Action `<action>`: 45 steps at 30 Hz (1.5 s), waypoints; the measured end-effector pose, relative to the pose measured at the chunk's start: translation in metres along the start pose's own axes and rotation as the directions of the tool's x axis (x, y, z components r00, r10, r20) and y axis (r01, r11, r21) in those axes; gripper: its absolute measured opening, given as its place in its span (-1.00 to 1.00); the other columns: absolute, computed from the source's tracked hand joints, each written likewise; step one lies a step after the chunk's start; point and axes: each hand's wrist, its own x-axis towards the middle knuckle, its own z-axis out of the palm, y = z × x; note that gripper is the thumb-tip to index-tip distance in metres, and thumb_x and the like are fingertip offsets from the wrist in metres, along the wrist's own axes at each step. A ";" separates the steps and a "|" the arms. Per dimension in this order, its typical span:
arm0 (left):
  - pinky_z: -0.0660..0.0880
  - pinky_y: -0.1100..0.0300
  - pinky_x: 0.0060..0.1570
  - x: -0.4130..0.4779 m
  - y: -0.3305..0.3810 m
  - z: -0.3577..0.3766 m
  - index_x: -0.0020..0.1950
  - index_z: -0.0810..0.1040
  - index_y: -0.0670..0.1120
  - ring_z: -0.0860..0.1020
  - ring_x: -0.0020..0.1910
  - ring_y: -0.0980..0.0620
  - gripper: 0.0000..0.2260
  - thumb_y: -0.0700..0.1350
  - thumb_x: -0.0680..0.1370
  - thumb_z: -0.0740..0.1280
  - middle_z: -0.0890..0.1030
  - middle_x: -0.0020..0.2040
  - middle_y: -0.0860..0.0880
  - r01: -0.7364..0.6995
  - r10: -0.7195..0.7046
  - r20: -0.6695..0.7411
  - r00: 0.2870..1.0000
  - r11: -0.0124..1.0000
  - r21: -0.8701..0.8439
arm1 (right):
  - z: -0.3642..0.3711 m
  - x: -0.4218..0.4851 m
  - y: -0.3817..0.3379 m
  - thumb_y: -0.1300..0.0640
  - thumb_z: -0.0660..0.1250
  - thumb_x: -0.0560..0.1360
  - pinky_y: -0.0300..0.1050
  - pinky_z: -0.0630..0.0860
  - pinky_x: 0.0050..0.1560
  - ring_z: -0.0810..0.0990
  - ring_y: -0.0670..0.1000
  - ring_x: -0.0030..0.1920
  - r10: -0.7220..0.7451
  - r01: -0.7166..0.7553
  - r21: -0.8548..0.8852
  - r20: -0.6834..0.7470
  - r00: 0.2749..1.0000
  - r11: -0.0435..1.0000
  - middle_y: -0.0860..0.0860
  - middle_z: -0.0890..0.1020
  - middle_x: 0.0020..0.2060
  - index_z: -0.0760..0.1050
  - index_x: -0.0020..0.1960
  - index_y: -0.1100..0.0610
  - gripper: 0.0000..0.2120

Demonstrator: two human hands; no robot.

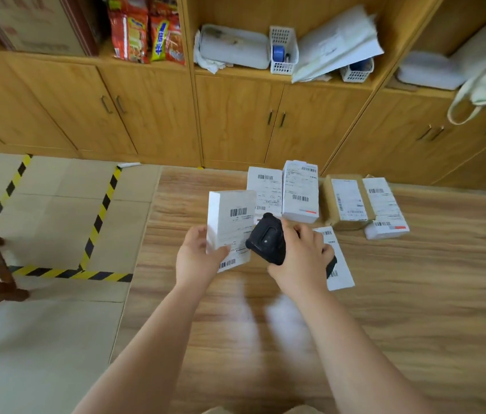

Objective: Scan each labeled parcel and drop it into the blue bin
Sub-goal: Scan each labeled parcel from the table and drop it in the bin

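Holding the white parcel upright above the counter, the left hand grips its lower left edge, with the thumb curled over the front and the fingers behind. The right hand is wrapped round a black scanner. The scanner's head sits just beside the parcel's right edge; whether the two touch cannot be told.

The step in hand is judged to be the scan. To do it well:
- Turn the label face toward the scanner window.
- Keep the thumb off both barcodes, one near the top and one at the bottom.
- Draw the scanner back far enough that a whole barcode falls within its beam.
- Hold both hands steady during the read.

More labeled parcels lie on the counter: two rear parcels, a brown parcel, an end parcel beside it, and a flat parcel under the right hand. The blue bin is not in view; locate it before releasing.
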 end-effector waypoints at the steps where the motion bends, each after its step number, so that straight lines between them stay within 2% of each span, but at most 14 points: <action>1: 0.55 0.10 -0.09 -0.002 0.002 0.003 0.19 0.43 0.12 0.62 -0.06 0.11 -0.56 -0.06 0.41 0.55 0.64 -0.08 0.13 -0.005 0.005 -0.003 1.000 1.000 0.003 | -0.003 -0.003 0.003 0.04 0.45 0.38 0.13 0.16 0.32 0.24 0.13 0.36 0.013 -0.013 -0.006 -0.012 1.000 1.000 -0.02 0.30 0.35 0.09 0.56 -0.10 -0.15; 9: 0.62 -0.06 -0.04 -0.014 0.025 0.039 0.24 0.40 0.13 0.62 -0.06 0.08 -0.50 -0.07 0.41 0.56 0.61 -0.03 0.11 -0.037 0.037 0.083 0.996 0.999 -0.007 | -0.031 -0.032 0.059 0.05 0.45 0.39 0.13 0.20 0.30 0.24 0.13 0.37 0.183 -0.183 0.007 0.002 0.983 0.983 -0.01 0.30 0.36 0.10 0.53 -0.11 -0.18; 12: 0.62 -0.16 0.01 -0.028 0.034 0.066 0.20 0.41 0.14 0.65 -0.01 -0.02 -0.47 -0.08 0.36 0.60 0.63 0.03 0.01 0.023 -0.008 0.150 0.989 0.995 -0.097 | -0.041 -0.053 0.094 0.04 0.44 0.39 0.11 0.22 0.26 0.27 0.12 0.36 0.281 -0.279 0.090 -0.010 0.960 0.956 -0.03 0.33 0.36 0.17 0.50 -0.13 -0.24; 16: 0.61 -0.16 0.04 -0.061 0.046 0.116 0.24 0.43 0.10 0.66 0.02 -0.03 -0.42 -0.02 0.30 0.60 0.66 0.03 0.02 -0.010 0.026 0.263 0.964 0.998 -0.061 | -0.057 -0.090 0.144 0.01 0.47 0.35 0.08 0.25 0.21 0.34 0.11 0.32 0.382 -0.365 0.239 -0.025 0.924 0.900 -0.05 0.38 0.27 0.22 0.47 -0.17 -0.24; 20: 0.64 -0.05 -0.18 -0.115 0.067 0.178 0.27 0.47 -0.04 0.69 -0.09 -0.08 -0.57 -0.19 0.44 0.50 0.69 0.04 -0.09 0.149 -0.087 0.473 0.876 0.984 -0.095 | -0.077 -0.139 0.203 0.03 0.48 0.34 0.07 0.26 0.24 0.37 0.10 0.28 0.507 -0.448 0.381 -0.064 0.860 0.809 -0.09 0.37 0.11 0.29 0.44 -0.18 -0.28; 23: 0.57 -0.28 0.07 -0.169 0.077 0.229 0.35 0.45 -0.19 0.69 -0.01 -0.17 -0.57 -0.25 0.49 0.41 0.70 0.05 -0.18 0.263 -0.180 0.672 0.718 0.964 -0.023 | -0.085 -0.189 0.258 0.03 0.47 0.27 0.11 0.35 0.31 0.42 0.09 0.26 0.630 -0.494 0.544 -0.085 0.772 0.678 -0.07 0.44 0.14 0.39 0.34 -0.17 -0.34; 24: 0.58 -0.25 0.07 -0.193 0.080 0.245 0.37 0.44 -0.19 0.69 -0.03 -0.14 -0.57 -0.24 0.51 0.40 0.70 0.04 -0.16 0.265 -0.203 0.720 0.663 0.964 0.028 | -0.086 -0.207 0.277 0.00 0.47 0.22 0.14 0.39 0.29 0.42 0.09 0.25 0.661 -0.489 0.596 -0.094 0.745 0.636 -0.06 0.46 0.14 0.42 0.30 -0.14 -0.35; 26: 0.62 0.05 -0.28 -0.244 0.083 0.278 0.35 0.47 -0.13 0.69 -0.24 0.03 -0.65 -0.20 0.56 0.36 0.70 -0.06 -0.06 0.253 -0.232 0.780 0.581 0.962 0.098 | -0.088 -0.244 0.315 -0.12 0.45 0.09 0.18 0.45 0.23 0.45 0.08 0.22 0.726 -0.466 0.688 -0.129 0.676 0.556 -0.05 0.47 0.11 0.45 0.23 -0.10 -0.31; 28: 0.51 0.20 -0.53 -0.298 0.084 0.308 0.26 0.51 -0.13 0.66 -0.41 0.08 -0.77 -0.22 0.60 0.33 0.71 -0.23 -0.04 0.275 -0.255 0.820 0.512 0.953 0.124 | -0.088 -0.284 0.352 -0.21 0.44 0.01 0.17 0.47 0.21 0.49 0.06 0.17 0.785 -0.455 0.738 -0.161 0.598 0.498 -0.06 0.50 0.09 0.47 0.22 -0.11 -0.24; 30: 0.51 0.21 -0.52 -0.350 0.079 0.338 0.13 0.53 -0.16 0.64 -0.48 0.06 -0.89 -0.21 0.62 0.30 0.68 -0.35 -0.04 0.303 -0.304 0.847 0.436 0.936 0.179 | -0.088 -0.328 0.388 -0.16 0.52 0.08 0.13 0.43 0.27 0.46 0.04 0.21 0.824 -0.476 0.747 -0.167 0.541 0.464 -0.05 0.49 0.14 0.43 0.32 -0.14 -0.18; 33: 0.55 0.18 -0.34 -0.424 0.069 0.380 0.06 0.53 -0.13 0.64 -0.45 0.05 -0.91 -0.13 0.60 0.34 0.67 -0.36 -0.03 0.349 -0.388 0.862 0.326 0.897 0.271 | -0.087 -0.398 0.441 0.02 0.58 0.22 0.14 0.36 0.35 0.39 0.04 0.30 0.885 -0.495 0.779 -0.159 0.437 0.385 -0.06 0.44 0.22 0.32 0.46 -0.14 -0.13; 37: 0.62 0.11 -0.38 -0.514 0.059 0.435 0.08 0.53 -0.10 0.59 -0.20 0.03 -0.87 -0.14 0.56 0.39 0.66 -0.19 -0.03 0.311 -0.396 0.875 0.279 0.899 0.308 | -0.091 -0.483 0.505 0.04 0.57 0.22 0.16 0.39 0.32 0.40 0.07 0.30 0.943 -0.508 0.806 -0.178 0.283 0.305 -0.05 0.43 0.22 0.30 0.47 -0.15 -0.13; 40: 0.62 0.11 -0.37 -0.581 0.057 0.466 0.04 0.50 -0.07 0.62 -0.19 0.00 -0.91 -0.16 0.58 0.38 0.69 -0.31 -0.03 0.256 -0.344 0.905 0.249 0.925 0.281 | -0.100 -0.538 0.540 0.04 0.56 0.26 0.15 0.39 0.32 0.37 0.07 0.31 0.963 -0.503 0.823 -0.205 0.174 0.266 -0.04 0.43 0.23 0.29 0.48 -0.14 -0.14; 45: 0.58 0.01 -0.02 -0.673 0.049 0.508 0.16 0.49 -0.08 0.63 -0.07 -0.05 -0.79 -0.17 0.56 0.41 0.72 -0.23 -0.08 0.139 -0.301 0.938 0.170 0.950 0.279 | -0.104 -0.614 0.575 0.05 0.53 0.27 0.17 0.40 0.30 0.38 0.08 0.28 0.977 -0.491 0.850 -0.213 0.006 0.188 -0.05 0.43 0.22 0.26 0.50 -0.16 -0.13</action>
